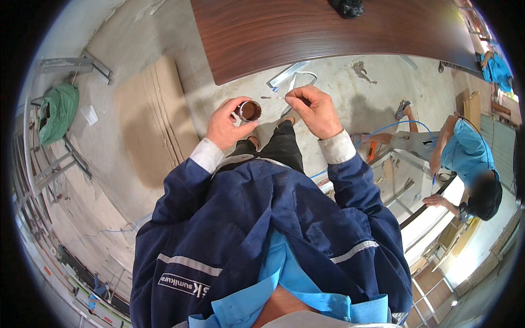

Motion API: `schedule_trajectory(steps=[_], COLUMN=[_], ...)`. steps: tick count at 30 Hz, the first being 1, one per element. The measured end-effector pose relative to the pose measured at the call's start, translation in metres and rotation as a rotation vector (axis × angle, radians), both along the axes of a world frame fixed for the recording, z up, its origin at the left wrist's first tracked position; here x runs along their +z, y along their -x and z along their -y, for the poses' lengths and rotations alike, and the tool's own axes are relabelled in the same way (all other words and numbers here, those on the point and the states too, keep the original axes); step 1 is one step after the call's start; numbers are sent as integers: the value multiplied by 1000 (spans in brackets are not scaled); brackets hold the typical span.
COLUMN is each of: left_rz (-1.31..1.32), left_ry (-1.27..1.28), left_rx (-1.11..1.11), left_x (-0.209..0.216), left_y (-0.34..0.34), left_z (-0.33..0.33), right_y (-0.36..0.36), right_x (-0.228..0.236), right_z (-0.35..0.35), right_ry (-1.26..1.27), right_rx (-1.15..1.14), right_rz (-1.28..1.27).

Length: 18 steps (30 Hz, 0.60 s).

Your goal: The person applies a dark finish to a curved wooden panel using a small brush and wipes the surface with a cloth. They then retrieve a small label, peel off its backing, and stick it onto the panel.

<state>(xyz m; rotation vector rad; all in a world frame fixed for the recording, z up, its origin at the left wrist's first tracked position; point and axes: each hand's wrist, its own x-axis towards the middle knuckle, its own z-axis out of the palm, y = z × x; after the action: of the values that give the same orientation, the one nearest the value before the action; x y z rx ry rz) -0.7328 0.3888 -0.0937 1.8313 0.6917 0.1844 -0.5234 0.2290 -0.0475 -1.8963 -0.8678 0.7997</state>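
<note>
My left hand (pixel 224 123) is wrapped round a small round pot (pixel 250 111) with dark brown liquid or paste inside, its mouth facing up toward me. To the right of it, my right hand (pixel 316 112) pinches a thin cotton swab (pixel 273 98) between thumb and forefinger. The swab points left, and its tip is just above and right of the pot's rim, apart from it. Beyond both hands stands a dark reddish-brown wood-grain tabletop (pixel 306 30).
Brown cardboard sheets (pixel 156 120) lie on the floor at left, near a green sack (pixel 58 113) and metal frames. A black bundle (pixel 347 6) sits on the tabletop. At right, a co-worker in a blue shirt (pixel 469 145) bends over a panel, with a blue hose (pixel 391 124) close by.
</note>
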Motion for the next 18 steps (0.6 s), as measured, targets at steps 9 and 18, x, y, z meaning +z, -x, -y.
schedule_trajectory(steps=[9,18], left_rz=[-43,-30], left_ry=[-101,-95], left_rx=[6,146], left_x=[6,0], left_y=[1,22], left_z=[3,-7], right_y=[42,47], right_x=[26,-18], right_z=[-31,-3], right_ry=[3,76], right_rx=[335,100], right_rz=[548,261])
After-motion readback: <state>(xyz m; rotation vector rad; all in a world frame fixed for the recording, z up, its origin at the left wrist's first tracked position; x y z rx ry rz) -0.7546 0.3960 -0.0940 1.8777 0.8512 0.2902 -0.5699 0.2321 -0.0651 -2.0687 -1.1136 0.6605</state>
